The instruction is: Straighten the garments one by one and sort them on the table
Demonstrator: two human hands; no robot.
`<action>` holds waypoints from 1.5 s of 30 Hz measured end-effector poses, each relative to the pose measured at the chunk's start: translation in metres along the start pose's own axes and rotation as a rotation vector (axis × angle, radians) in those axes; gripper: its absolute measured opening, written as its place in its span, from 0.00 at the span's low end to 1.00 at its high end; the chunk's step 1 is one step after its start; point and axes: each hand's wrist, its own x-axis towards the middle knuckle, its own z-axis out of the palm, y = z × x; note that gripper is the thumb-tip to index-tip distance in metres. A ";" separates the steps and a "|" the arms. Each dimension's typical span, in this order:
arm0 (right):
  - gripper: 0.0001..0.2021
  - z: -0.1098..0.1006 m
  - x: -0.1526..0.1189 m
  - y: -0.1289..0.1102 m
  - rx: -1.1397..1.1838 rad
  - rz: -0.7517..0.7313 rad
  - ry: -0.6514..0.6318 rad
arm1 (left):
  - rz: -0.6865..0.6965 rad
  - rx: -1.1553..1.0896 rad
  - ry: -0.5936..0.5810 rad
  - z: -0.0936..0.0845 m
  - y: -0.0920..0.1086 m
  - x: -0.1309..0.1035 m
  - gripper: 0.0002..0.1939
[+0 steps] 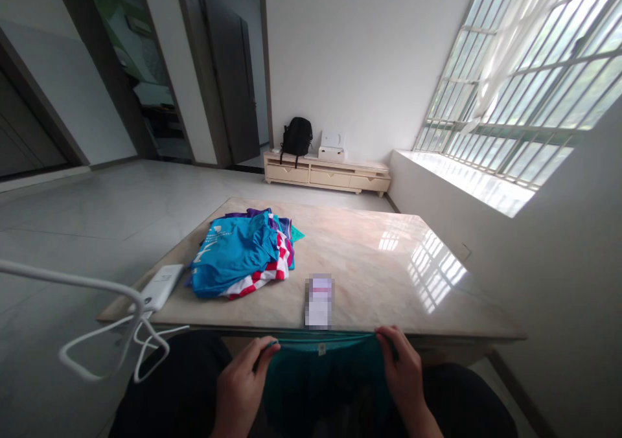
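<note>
A dark teal garment (325, 376) hangs between my hands at the table's front edge, its waistband stretched sideways with a small pale label at the middle. My left hand (245, 380) pinches the band's left end, and my right hand (401, 370) pinches its right end. The lower part of the cloth is in shadow over my lap. On the marble table (359, 250), to the left, lies a pile of clothes with blue shorts (233, 250) on top and red-and-white checked cloth (265, 279) beneath. A phone-like object (319, 302), blurred out, lies just beyond the garment.
A white power bank (162, 288) sits at the table's left edge, with a white cable (116, 289) looping in front. Farther back, a low cabinet (330, 174) holds a black backpack (297, 137) and a white box (332, 146).
</note>
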 end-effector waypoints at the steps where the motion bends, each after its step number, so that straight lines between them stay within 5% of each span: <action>1: 0.07 -0.002 0.001 0.000 0.013 -0.037 -0.014 | 0.064 0.025 0.026 -0.002 0.000 0.001 0.16; 4: 0.06 -0.007 0.005 0.003 0.046 -0.068 -0.040 | 0.145 0.043 0.041 -0.003 -0.003 -0.001 0.13; 7: 0.08 -0.010 0.009 0.008 0.055 0.064 -0.081 | 0.105 -0.004 -0.024 0.000 -0.005 -0.008 0.14; 16: 0.13 -0.012 0.020 0.010 0.094 0.237 -0.333 | -0.567 -0.375 -0.493 0.010 0.000 0.002 0.28; 24: 0.14 -0.003 0.017 0.016 0.139 0.332 -0.453 | -0.706 -0.612 -0.825 0.005 -0.012 -0.004 0.25; 30: 0.15 0.001 0.012 0.015 0.233 0.436 -0.521 | -0.669 -0.520 -0.628 0.011 -0.012 -0.003 0.26; 34: 0.20 0.026 -0.005 -0.004 0.425 0.574 -0.673 | -0.667 -0.519 -0.535 0.031 0.003 -0.017 0.27; 40: 0.31 0.076 -0.037 -0.030 0.665 0.810 -0.772 | -0.509 -0.397 -0.528 0.048 0.025 -0.040 0.17; 45: 0.32 0.092 -0.049 -0.030 0.717 0.917 -0.726 | -0.335 -0.208 -0.598 0.044 0.028 -0.044 0.06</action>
